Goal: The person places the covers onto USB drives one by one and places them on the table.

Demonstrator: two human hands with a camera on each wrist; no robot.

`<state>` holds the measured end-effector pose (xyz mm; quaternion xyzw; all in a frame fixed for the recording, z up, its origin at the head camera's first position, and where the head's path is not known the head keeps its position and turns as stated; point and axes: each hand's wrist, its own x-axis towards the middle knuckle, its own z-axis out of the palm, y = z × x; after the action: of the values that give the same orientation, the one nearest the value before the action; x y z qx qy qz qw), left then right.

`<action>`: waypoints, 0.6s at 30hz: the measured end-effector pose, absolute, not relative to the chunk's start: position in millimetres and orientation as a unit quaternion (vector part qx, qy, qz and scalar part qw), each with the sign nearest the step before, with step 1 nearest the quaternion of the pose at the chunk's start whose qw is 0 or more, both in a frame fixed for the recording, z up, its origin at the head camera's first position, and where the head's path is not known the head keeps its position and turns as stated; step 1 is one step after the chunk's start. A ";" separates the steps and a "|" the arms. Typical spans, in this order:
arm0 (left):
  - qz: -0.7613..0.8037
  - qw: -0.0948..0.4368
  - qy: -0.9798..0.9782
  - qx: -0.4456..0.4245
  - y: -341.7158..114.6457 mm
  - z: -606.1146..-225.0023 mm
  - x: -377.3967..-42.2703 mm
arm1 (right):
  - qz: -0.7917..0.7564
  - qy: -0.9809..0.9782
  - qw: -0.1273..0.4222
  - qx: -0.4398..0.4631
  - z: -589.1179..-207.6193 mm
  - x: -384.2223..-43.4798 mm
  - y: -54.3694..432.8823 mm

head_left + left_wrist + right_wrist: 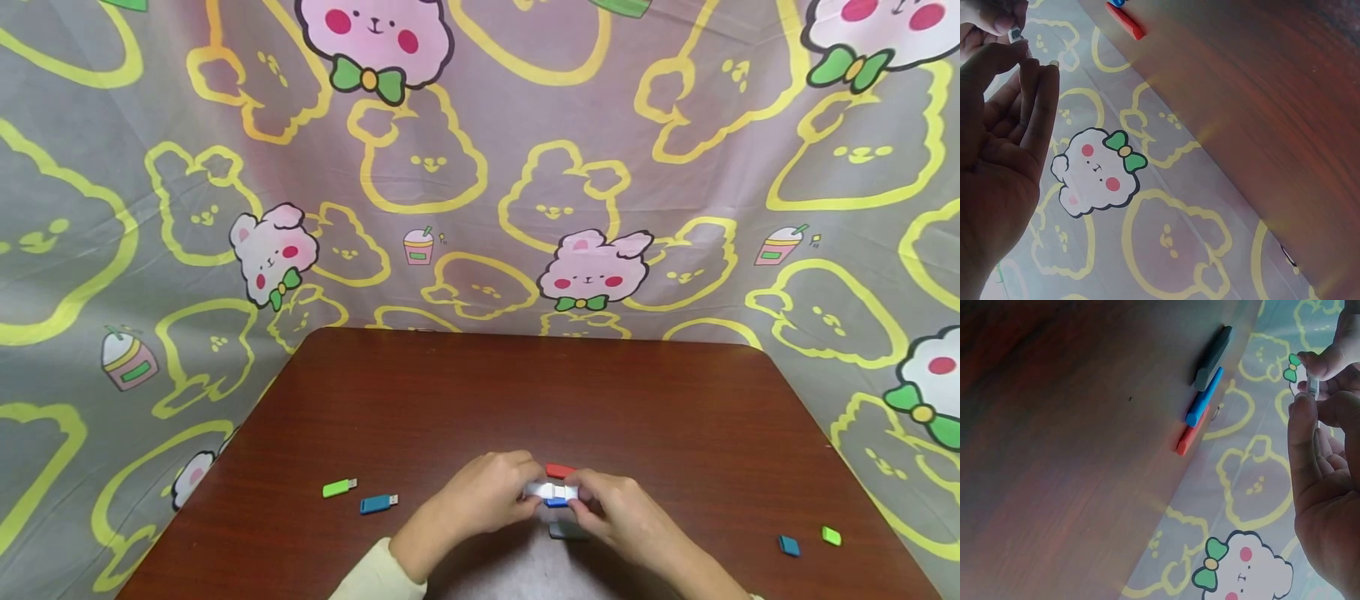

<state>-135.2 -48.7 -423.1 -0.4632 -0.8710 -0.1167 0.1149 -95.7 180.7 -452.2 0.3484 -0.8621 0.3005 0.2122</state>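
Note:
Both hands meet over the near middle of the table, at a white USB flash drive [542, 491]. My left hand [487, 497] pinches its body between thumb and fingertips. At the other end, the thumb and index finger of my right hand [626, 508] pinch its white cap [572, 492]. A short pale stretch of the drive shows between the two grips; fingers hide much of it. Below the hands lie a red flash drive [559, 471], a blue flash drive [557, 502] and a dark grey flash drive [567, 530], side by side.
To the left lie a green flash drive [339, 488] and a teal flash drive [377, 503], metal plugs bare. A teal cap [789, 546] and a green cap [831, 536] sit at the right of the brown table [480, 392]. Patterned cloth [480, 283] hangs behind it.

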 end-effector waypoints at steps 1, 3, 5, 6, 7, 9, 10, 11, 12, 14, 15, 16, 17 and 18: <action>-0.119 0.115 -0.871 -0.463 -48.8 -423.5 -135.3 | 0.303 -0.862 0.210 0.348 -452.3 -95.5 180.7; -0.122 0.115 -0.871 -0.461 -48.8 -424.0 -135.2 | 0.310 -0.861 0.203 0.347 -452.3 -95.3 180.9; -0.125 0.115 -0.872 -0.460 -48.7 -424.1 -135.2 | 0.320 -0.860 0.197 0.346 -452.2 -95.2 181.0; -0.126 0.115 -0.872 -0.459 -48.6 -424.0 -135.3 | 0.325 -0.859 0.194 0.345 -452.2 -95.2 181.0; -0.126 0.116 -0.872 -0.459 -48.5 -424.0 -135.3 | 0.330 -0.857 0.193 0.345 -452.2 -95.2 181.0; -0.128 0.116 -0.872 -0.458 -48.2 -423.8 -135.2 | 0.336 -0.856 0.194 0.343 -452.4 -95.1 181.0; -0.130 0.116 -0.872 -0.458 -48.2 -423.8 -135.1 | 0.338 -0.855 0.193 0.342 -452.4 -95.1 180.9; -0.133 0.115 -0.871 -0.458 -48.1 -423.8 -135.1 | 0.341 -0.855 0.193 0.341 -452.6 -95.1 180.9; -0.137 0.113 -0.871 -0.458 -48.1 -423.7 -135.0 | 0.343 -0.854 0.192 0.340 -452.7 -95.0 181.0; -0.144 0.109 -0.871 -0.457 -48.2 -423.9 -135.0 | 0.349 -0.854 0.191 0.335 -452.7 -95.1 180.9; -0.149 0.105 -0.871 -0.456 -48.4 -424.0 -135.1 | 0.353 -0.854 0.189 0.333 -452.6 -95.1 180.8; -0.154 0.102 -0.871 -0.456 -48.6 -424.1 -135.3 | 0.357 -0.853 0.187 0.331 -452.5 -95.1 180.8; -0.159 0.099 -0.871 -0.455 -48.9 -424.1 -135.4 | 0.361 -0.853 0.185 0.329 -452.4 -95.0 180.8; -0.163 0.096 -0.871 -0.454 -49.2 -424.2 -135.5 | 0.365 -0.852 0.183 0.327 -452.1 -95.0 180.9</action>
<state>-135.5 -49.2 -424.2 -0.4537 -0.8709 -0.1627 0.0957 -95.0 180.9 -452.1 0.3269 -0.8522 0.3653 0.1832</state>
